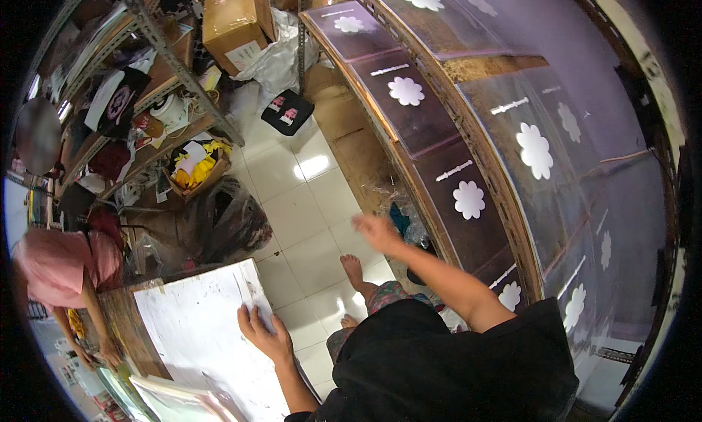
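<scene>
My left hand point(266, 337) rests at the edge of a large white sheet point(197, 305) on the table, its fingers apart and nothing in them. My right hand point(378, 234) is held out above the tiled floor, beside the rack. It is blurred, so its fingers do not show clearly, and I see no object in it. Nearest to it on the right are dark panels point(437, 150) lying in a row on the rack. Each bears a white flower shape point(469, 200) and a thin white bar point(454, 170).
A higher row of clear sheets point(504, 93) runs along the right. A black folded cloth point(288, 113) with pink prints lies on the floor near a cardboard box point(234, 24). Cluttered shelves point(164, 78) stand at left. A person in pink point(69, 265) works beyond the table.
</scene>
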A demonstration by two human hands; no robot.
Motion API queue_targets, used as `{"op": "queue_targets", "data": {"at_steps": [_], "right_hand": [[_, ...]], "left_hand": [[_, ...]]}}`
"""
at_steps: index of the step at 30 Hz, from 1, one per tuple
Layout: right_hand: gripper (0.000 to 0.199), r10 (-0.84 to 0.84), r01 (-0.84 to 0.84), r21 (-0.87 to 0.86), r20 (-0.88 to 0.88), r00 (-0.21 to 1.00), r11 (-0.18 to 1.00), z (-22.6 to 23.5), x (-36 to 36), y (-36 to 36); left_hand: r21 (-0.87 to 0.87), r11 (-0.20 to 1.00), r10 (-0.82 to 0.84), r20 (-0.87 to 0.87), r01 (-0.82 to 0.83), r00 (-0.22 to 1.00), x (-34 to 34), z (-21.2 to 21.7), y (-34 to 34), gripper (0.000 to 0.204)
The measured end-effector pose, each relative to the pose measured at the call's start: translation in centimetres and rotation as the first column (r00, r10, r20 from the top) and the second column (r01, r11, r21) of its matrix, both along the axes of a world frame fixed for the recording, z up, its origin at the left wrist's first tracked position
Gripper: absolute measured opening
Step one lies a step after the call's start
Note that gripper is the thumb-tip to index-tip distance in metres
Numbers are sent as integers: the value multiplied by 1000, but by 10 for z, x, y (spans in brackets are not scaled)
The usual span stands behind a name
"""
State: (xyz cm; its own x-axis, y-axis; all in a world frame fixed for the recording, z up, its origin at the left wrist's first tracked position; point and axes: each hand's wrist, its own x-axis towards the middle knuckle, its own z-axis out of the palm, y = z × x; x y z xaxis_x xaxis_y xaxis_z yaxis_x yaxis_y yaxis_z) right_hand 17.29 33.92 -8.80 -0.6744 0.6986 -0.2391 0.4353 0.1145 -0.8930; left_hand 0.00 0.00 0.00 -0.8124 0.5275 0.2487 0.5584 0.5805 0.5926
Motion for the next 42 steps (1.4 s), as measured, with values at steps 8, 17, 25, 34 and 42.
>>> {"op": "queue_targets", "data": {"at_steps": [8,17,25,34,42], "right_hand": [[38,389,-354,-183,224,894,917,-67,117,-184],[43,370,-377,-149,685,628,914,-113,212,-219],[40,511,-490,-167,421,749,856,-97,132,-280],[37,591,-557,-209,386,709,804,-73,118,-301],[37,584,-581,-217,573,575,785,-64,187,-280]], "left_hand": [[151,987,-68,42,60,997,53,56,-56,41],[92,951,284,119,-295,952,145,70,-251,39],[-4,938,343,-138,-347,929,185,44,-339,41],[57,924,383,-129,-379,915,188,48,-345,40],[218,838,546,-335,-500,768,126,109,-365,51]]}}
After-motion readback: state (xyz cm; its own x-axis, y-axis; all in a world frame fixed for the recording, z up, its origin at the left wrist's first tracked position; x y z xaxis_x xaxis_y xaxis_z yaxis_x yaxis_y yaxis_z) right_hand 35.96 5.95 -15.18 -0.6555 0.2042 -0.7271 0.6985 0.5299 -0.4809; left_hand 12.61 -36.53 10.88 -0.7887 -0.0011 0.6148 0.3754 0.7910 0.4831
